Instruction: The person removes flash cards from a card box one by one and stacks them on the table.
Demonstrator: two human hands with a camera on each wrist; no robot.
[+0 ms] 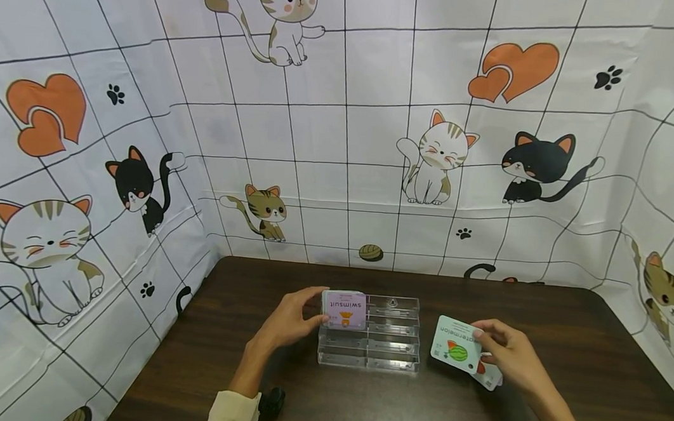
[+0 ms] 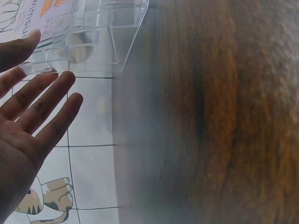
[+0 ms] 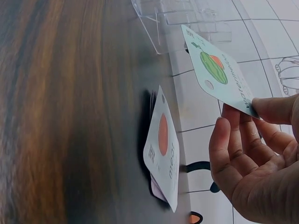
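A clear plastic card rack (image 1: pixel 393 348) with stepped tiers stands on the table. A lilac swimsuit card (image 1: pixel 345 311), its print upside down in the head view, leans in the rack's back left part. My left hand (image 1: pixel 285 322) holds the rack's left end by that card, thumb in front and index finger behind; the other fingers stay extended. To the rack's right, my right hand (image 1: pixel 509 353) pinches a pale green watermelon card (image 3: pixel 212 70) by its edge between thumb and fingers. Below that card a small stack of cards (image 3: pixel 163 144) lies on the table, a meat card on top.
The dark brown wooden table (image 1: pixel 191 381) ends at the back against a white cloth (image 1: pixel 375 136) printed with cats and grid lines. That cloth also hangs at both sides. A small black object (image 1: pixel 272 402) shows by the left cuff.
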